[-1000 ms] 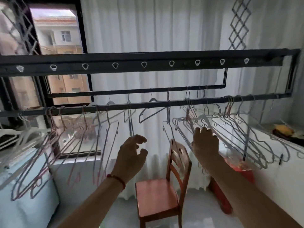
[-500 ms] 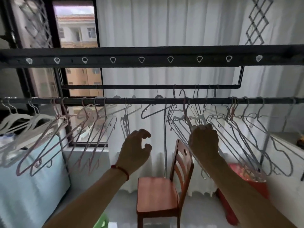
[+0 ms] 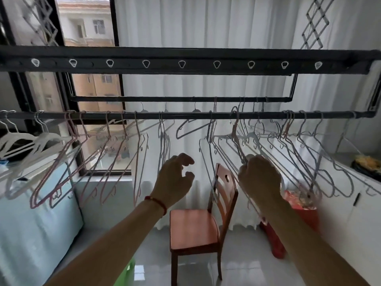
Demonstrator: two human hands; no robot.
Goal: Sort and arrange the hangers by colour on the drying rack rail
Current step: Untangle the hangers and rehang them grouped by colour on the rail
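A dark drying rack rail (image 3: 185, 116) runs across the view at head height. White hangers (image 3: 24, 139) hang at its far left, several pink hangers (image 3: 115, 153) left of centre, and a crowd of grey-blue hangers (image 3: 309, 153) on the right. My right hand (image 3: 259, 176) grips the lower arm of a pink-necked hanger (image 3: 235, 131) hooked on the rail among the grey ones. My left hand (image 3: 175, 178) hovers below the rail with fingers loosely curled, holding nothing, just right of a bunch of grey hangers (image 3: 165, 145).
A wooden chair (image 3: 198, 223) stands on the floor under my hands. A red bag (image 3: 299, 213) sits against the white cabinet (image 3: 360, 203) on the right. A second rail (image 3: 179, 99) with more hangers runs behind, before white curtains. A pale blue covered object (image 3: 31, 234) is at the left.
The view has swung left and the rail now looks level. My right hand has closed around a hanger's arm. My left hand stays hovering with curled fingers.
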